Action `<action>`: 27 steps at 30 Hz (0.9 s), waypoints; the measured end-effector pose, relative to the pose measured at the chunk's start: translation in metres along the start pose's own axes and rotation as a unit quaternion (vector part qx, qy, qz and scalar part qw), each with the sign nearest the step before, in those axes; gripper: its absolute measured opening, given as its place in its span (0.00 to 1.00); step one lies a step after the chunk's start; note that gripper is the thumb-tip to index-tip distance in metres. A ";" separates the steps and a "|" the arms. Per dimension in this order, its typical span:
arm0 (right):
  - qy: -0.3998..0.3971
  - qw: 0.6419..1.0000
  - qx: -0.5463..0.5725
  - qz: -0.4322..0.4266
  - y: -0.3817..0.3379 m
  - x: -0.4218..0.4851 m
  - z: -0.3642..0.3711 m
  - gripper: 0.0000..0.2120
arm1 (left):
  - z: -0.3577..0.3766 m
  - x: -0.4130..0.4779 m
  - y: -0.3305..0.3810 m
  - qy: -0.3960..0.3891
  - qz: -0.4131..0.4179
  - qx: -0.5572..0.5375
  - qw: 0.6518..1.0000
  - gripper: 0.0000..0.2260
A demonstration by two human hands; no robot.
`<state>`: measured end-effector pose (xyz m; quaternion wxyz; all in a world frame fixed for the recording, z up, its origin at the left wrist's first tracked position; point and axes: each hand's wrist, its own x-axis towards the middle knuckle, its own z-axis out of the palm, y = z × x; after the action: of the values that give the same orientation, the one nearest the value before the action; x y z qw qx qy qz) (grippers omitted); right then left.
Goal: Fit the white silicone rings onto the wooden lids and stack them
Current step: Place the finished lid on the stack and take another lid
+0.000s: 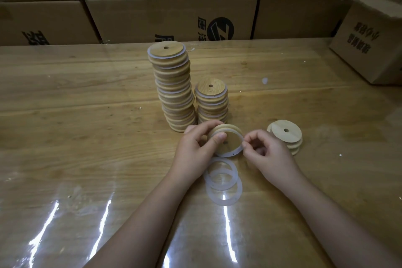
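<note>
My left hand [196, 148] grips a round wooden lid [230, 140], tilted toward me, thumb on its face. A white silicone ring [236, 151] runs around the lid's edge, and my right hand [266, 153] pinches that ring at the lid's right side. Two loose white rings [224, 180] lie overlapping on the table just below the lid. A tall leaning stack of ringed lids [173, 87] stands behind, with a shorter ringed stack [212, 101] to its right. A low pile of bare lids [286, 136] sits right of my right hand.
The wooden table [87, 126] is covered by a glossy clear sheet. Cardboard boxes [169, 17] form a wall along the table's far edge, and another box [367, 43] rests on the table at the far right.
</note>
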<state>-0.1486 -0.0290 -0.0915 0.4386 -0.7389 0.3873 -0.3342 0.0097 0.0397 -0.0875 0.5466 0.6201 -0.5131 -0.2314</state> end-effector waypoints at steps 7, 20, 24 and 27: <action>-0.021 0.999 -0.036 -0.016 -0.001 -0.001 0.001 0.07 | -0.002 0.001 0.000 -0.007 -0.010 -0.073 0.997 0.09; 0.052 0.998 0.035 0.024 -0.006 -0.002 -0.002 0.06 | 0.001 0.001 -0.001 -0.008 -0.004 -0.073 0.997 0.08; 0.050 0.998 0.037 0.025 -0.007 -0.001 -0.002 0.06 | 0.002 0.001 -0.001 -0.007 -0.006 -0.085 0.996 0.08; 0.051 0.998 0.040 0.027 -0.006 -0.001 -0.002 0.06 | 0.001 0.001 0.000 -0.015 -0.014 -0.102 0.995 0.09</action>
<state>-0.1494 -0.0267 -0.0851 0.4564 -0.6919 0.4153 -0.3749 0.0091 0.0387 -0.0878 0.5956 0.5648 -0.4864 -0.2993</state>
